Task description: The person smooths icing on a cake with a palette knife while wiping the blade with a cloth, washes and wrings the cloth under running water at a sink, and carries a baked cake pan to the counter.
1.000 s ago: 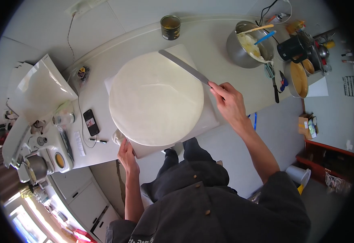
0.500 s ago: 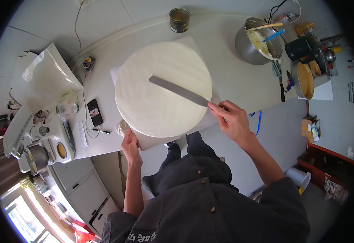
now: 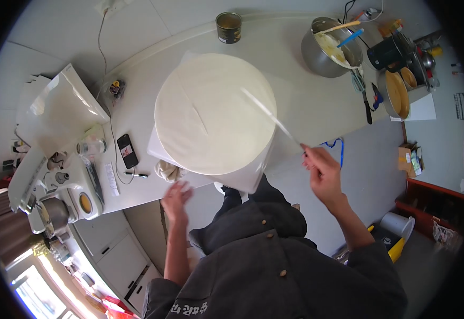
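Observation:
A round cake-like disc covered in smooth cream [image 3: 216, 114] rests on a pale square sheet [image 3: 250, 181] on the counter, with a faint curved line on its upper left. My right hand [image 3: 323, 173] grips the handle end of a long spatula [image 3: 269, 114], whose blade reaches over the disc's right side and looks tilted on edge. My left hand [image 3: 176, 199] is just off the counter's front edge, below a crumpled cloth [image 3: 168, 171]; its fingers are blurred by motion, and nothing distinct shows in them.
At the back stands a tin can [image 3: 228, 27]. To the right are a metal bowl of cream [image 3: 322, 56], a whisk [image 3: 358, 82] and a round pan [image 3: 396, 94]. A phone [image 3: 127, 151], pen [image 3: 136, 175] and stand mixer [image 3: 72, 189] are on the left.
The sheet's corners have turned around the disc. My left hand has come away from the sheet's edge. My right hand has drawn the spatula rightward and tipped its blade.

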Motion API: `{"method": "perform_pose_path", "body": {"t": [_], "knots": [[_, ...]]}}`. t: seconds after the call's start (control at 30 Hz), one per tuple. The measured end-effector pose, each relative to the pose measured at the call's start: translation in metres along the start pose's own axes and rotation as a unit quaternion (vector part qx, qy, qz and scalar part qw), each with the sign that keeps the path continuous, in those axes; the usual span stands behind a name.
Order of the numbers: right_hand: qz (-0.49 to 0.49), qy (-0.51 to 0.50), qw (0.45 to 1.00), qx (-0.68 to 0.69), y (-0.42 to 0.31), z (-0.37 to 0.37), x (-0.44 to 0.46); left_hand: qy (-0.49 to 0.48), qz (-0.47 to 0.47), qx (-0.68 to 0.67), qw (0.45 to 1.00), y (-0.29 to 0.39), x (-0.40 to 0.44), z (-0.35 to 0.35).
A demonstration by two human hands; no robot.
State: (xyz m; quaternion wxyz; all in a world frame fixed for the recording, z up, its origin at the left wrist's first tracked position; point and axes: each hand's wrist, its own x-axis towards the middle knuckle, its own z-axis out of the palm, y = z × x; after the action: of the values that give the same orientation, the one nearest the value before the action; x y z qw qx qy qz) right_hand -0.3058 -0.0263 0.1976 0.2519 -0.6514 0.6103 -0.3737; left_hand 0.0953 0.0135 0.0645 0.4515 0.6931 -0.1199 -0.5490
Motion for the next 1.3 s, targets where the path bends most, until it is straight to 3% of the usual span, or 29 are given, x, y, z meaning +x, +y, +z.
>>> {"method": "perform_pose_path", "body": {"t": [0.07,0.13,0.4,0.5,0.6,0.77,0.83,0.87,0.9,0.97,1.07,1.2,1.3], "knots": [[0.022,0.025,0.999,-0.018,0.002,-0.005,-0.003,0.062,0.105,-0.032,0.992,0.021,0.044,-0.029],[0.041,0.050,0.997,-0.034,0.002,-0.007,-0.005,0.101,0.184,0.058,0.976,0.065,0.077,-0.027],[0.067,0.053,0.994,-0.067,-0.016,-0.004,-0.011,0.000,0.267,0.193,0.944,0.160,0.180,0.027],[0.075,0.056,0.993,-0.071,-0.019,-0.005,-0.012,-0.019,0.211,0.188,0.959,0.158,0.210,0.024],[0.082,0.064,0.993,-0.056,-0.018,-0.003,-0.013,-0.076,0.152,0.309,0.936,0.144,0.212,0.007],[0.103,0.065,0.990,-0.075,-0.024,-0.004,-0.011,-0.086,0.094,0.091,0.988,0.073,0.129,-0.031],[0.108,0.065,0.988,-0.088,-0.023,-0.004,-0.011,-0.075,0.019,-0.002,0.997,0.033,0.067,-0.019],[0.098,0.066,0.988,-0.098,-0.021,-0.004,-0.009,-0.147,0.032,0.007,0.989,-0.001,0.051,-0.024],[0.089,0.065,0.988,-0.107,-0.019,-0.004,-0.009,-0.147,-0.027,0.041,0.988,-0.020,0.014,-0.009],[0.097,0.068,0.988,-0.095,-0.015,0.000,-0.008,-0.273,-0.163,0.089,0.944,-0.043,-0.032,0.021],[0.095,0.066,0.989,-0.091,-0.007,0.001,-0.005,-0.282,-0.067,0.259,0.921,-0.072,-0.034,0.019],[0.080,0.057,0.990,-0.104,-0.006,0.005,0.002,-0.200,-0.072,0.299,0.930,-0.085,0.001,-0.022],[0.082,0.048,0.990,-0.103,-0.002,0.009,0.004,-0.149,-0.099,0.257,0.950,-0.075,0.006,-0.029]]}}
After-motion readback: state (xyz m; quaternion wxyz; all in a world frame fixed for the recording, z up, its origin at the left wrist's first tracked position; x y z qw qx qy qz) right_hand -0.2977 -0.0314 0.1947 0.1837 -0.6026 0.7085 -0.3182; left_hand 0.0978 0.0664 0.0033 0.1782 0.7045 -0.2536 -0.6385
